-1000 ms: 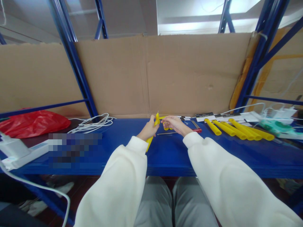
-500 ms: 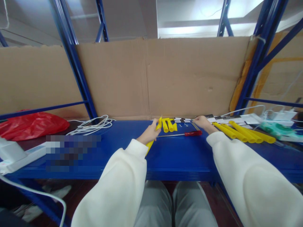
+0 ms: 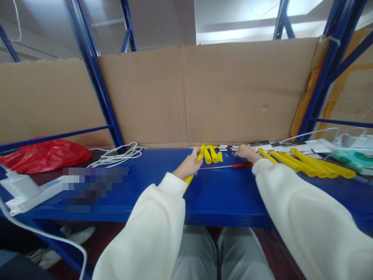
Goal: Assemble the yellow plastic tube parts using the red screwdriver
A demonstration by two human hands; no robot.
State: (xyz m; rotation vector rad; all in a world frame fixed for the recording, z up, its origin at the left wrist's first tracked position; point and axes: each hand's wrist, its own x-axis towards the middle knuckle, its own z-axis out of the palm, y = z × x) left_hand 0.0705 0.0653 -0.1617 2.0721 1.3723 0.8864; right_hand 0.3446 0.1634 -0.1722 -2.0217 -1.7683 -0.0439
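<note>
Before cardboard point(image 3: 145, 101), blue tabletop point(image 3: 218, 190), blue posts point(image 3: 102, 83), left grip point(image 3: 188, 165) around yellow tube point(image 3: 189, 182), right grip point(image 3: 246, 152) unclear

The 2 sleeves point(image 3: 145, 227) are off-white and roomy, with narrower matching cuffs point(image 3: 172, 184); the trousers point(image 3: 194, 254) are grey.

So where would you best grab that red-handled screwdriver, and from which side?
Probably by the red handle, from above on the near side: it is thicker than the thin metal shaft, which points toward the left hand. The screwdriver lies flat on the blue table, and the right hand is just beyond the handle.
</note>
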